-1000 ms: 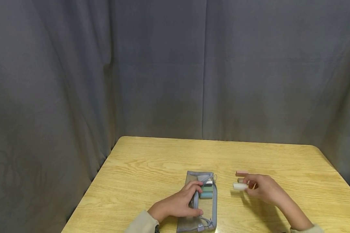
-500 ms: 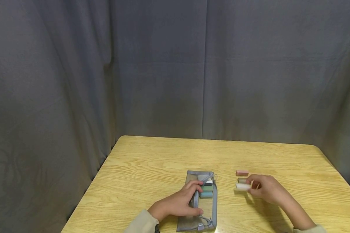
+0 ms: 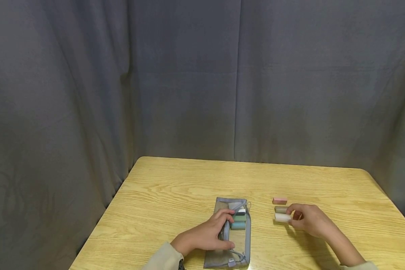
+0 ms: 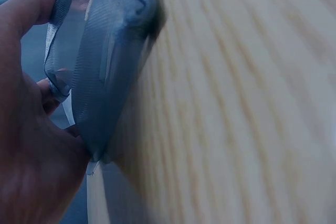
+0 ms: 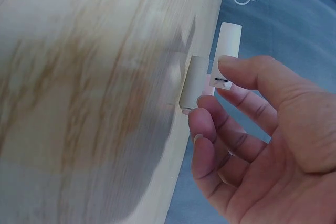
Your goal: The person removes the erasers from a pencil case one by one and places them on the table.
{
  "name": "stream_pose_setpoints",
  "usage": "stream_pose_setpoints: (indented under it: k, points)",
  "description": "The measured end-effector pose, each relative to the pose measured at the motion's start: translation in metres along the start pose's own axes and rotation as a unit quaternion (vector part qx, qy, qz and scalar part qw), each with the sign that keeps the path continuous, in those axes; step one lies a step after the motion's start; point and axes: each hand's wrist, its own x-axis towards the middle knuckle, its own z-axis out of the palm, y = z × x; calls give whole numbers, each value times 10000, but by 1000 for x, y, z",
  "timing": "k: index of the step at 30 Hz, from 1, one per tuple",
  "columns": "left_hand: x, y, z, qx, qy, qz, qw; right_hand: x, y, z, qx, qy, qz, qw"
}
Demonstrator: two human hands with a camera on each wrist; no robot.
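A grey mesh zip pouch (image 3: 248, 240) lies on the table, its clear window showing a blue (image 3: 237, 225), a green (image 3: 239, 218) and a white piece inside. My left hand (image 3: 207, 235) grips the pouch's opened zip edge, fingers curled over it and thumb lower down. To the right, my right hand (image 3: 310, 221) pinches a short white block (image 5: 229, 40) by its near end, thumb on one side. That end carries a small black mark in the right wrist view. The white block is just in front of a grey-olive rounded stick (image 3: 281, 209), close over the table.
Behind the olive stick lies a pink block (image 3: 279, 200). A thin cord and a ring (image 3: 249, 205) hang at the pouch's far right corner. Wooden table (image 3: 175, 191) surrounds these things, with grey curtains (image 3: 189, 93) at its back and sides.
My right hand has drawn the white block slightly right and toward me, lining it up in front of the olive stick. The left hand and the pouch have stayed nearly still.
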Motion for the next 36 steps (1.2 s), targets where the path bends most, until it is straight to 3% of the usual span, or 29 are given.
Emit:
stream_pose_setpoints:
  k: [16, 36]
  points:
    - [-2, 1, 0, -30, -31, -43, 10000, 4, 7, 4, -55, 17, 353, 9994]
    - [0, 0, -1, -10, -2, -11, 10000, 10, 13, 5, -48, 15, 470, 9989]
